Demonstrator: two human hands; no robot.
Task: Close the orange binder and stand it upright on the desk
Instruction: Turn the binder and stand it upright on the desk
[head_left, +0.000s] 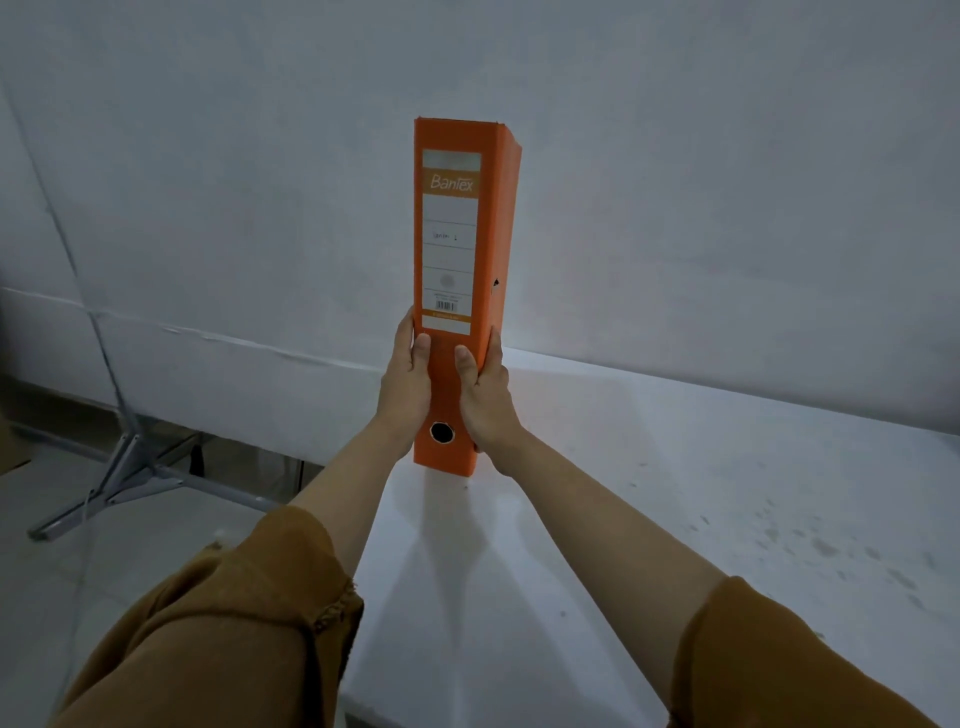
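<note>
The orange binder (457, 156) is closed and stands upright on the white desk (675, 493), near the desk's left edge, with its labelled spine facing me. My left hand (408, 384) grips the lower left side of the spine. My right hand (485, 395) grips the lower right side. Both thumbs lie across the front of the spine, above the round finger hole. The binder's bottom edge rests on the desk surface.
A white wall (675, 182) rises just behind the desk. To the left, below desk level, a grey metal stand (130, 467) with splayed legs sits on the floor. The desk surface stretches away to the right, with faint specks on it.
</note>
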